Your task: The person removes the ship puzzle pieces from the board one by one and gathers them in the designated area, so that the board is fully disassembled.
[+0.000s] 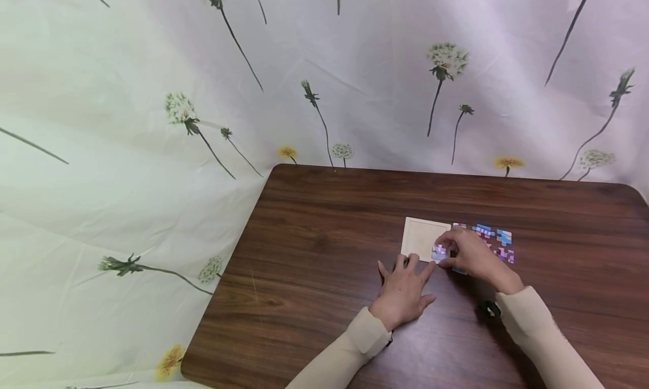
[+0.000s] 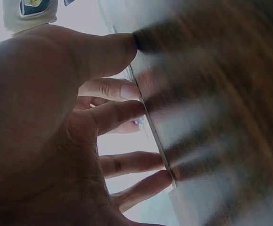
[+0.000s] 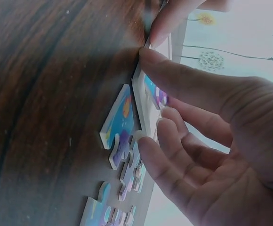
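Observation:
A pale square puzzle tray [image 1: 419, 240] with a raised border lies on the table. One purple-and-blue puzzle piece [image 1: 439, 252] is in its near right corner. My right hand [image 1: 470, 255] has thumb and forefinger at opposite sides of that piece, pinching it; in the right wrist view the thumb also meets the tray's rim. My left hand [image 1: 404, 294] is spread, its fingertips touching the tray's near edge, as the left wrist view also shows. More loose puzzle pieces [image 3: 120, 120] lie just right of the tray, some partly hidden by my right hand.
Several colourful pieces [image 1: 504, 236] are spread on the brown wooden table [image 1: 314, 226] to the right of the tray. A pale curtain [image 1: 355, 68] with a dandelion print hangs behind and to the left of the table.

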A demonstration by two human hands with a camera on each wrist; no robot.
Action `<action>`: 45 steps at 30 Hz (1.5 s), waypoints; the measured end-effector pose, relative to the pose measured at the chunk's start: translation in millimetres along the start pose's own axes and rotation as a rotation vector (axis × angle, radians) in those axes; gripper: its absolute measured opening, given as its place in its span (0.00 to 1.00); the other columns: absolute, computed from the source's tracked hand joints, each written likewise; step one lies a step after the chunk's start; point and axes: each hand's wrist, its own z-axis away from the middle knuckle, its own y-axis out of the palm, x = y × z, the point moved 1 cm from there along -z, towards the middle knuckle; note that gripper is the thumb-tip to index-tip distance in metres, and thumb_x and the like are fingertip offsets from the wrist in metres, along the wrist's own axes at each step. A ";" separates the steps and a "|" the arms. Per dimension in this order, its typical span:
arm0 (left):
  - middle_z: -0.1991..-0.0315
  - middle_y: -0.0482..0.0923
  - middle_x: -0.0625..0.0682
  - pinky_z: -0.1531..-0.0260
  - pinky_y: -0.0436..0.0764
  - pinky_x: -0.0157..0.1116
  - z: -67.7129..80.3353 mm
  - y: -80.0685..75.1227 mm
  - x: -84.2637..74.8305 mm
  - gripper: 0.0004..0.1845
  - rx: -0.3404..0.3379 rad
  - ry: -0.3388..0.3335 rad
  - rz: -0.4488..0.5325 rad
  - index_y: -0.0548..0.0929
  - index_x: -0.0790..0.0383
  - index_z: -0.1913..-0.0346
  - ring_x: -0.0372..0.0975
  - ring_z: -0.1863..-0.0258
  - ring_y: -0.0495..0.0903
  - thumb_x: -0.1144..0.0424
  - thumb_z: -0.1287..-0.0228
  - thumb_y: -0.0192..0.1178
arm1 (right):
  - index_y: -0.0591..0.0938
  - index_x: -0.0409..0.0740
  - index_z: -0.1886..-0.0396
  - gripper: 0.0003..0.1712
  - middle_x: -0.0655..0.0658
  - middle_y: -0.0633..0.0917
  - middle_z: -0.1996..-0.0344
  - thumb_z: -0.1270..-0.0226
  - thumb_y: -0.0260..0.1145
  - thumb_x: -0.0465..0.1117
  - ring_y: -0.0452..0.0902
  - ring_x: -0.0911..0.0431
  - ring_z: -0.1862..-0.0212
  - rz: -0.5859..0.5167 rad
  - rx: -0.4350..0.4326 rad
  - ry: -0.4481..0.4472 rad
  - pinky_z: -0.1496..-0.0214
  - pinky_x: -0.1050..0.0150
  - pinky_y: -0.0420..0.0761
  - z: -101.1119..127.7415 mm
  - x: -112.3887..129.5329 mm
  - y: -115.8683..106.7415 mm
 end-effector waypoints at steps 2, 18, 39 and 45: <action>0.30 0.69 0.47 0.41 0.77 0.68 -0.2 0.0 -0.6 0.37 0.005 0.001 -0.001 0.65 0.32 0.21 0.45 0.32 0.69 0.32 0.31 0.60 | 0.88 0.39 0.58 0.21 0.44 0.86 0.66 0.53 0.86 0.36 0.81 0.53 0.64 -0.004 -0.007 0.001 0.61 0.59 0.81 1.4 0.8 -0.5; 0.30 0.68 0.47 0.41 0.78 0.68 -1.1 -0.6 -3.2 0.37 0.014 0.008 -0.023 0.65 0.32 0.21 0.45 0.32 0.69 0.32 0.30 0.58 | 0.85 0.42 0.57 0.08 0.50 0.88 0.70 0.33 0.71 0.30 0.81 0.62 0.67 -0.080 -0.034 -0.039 0.65 0.65 0.81 8.2 -5.2 -0.6; 0.29 0.68 0.48 0.40 0.78 0.67 -1.7 -0.1 -2.0 0.37 0.037 -0.004 -0.028 0.63 0.32 0.20 0.46 0.31 0.69 0.31 0.29 0.57 | 0.86 0.40 0.50 0.08 0.42 0.91 0.61 0.26 0.67 0.32 0.86 0.59 0.65 -0.119 -0.144 0.009 0.67 0.68 0.84 39.9 -25.4 -30.2; 0.29 0.68 0.47 0.40 0.77 0.67 -2.5 -0.2 -0.6 0.37 0.029 -0.005 -0.023 0.64 0.31 0.21 0.45 0.30 0.69 0.32 0.30 0.57 | 0.85 0.37 0.53 0.08 0.43 0.90 0.64 0.30 0.70 0.31 0.87 0.58 0.64 -0.104 -0.183 0.029 0.64 0.68 0.84 50.6 -35.7 -31.4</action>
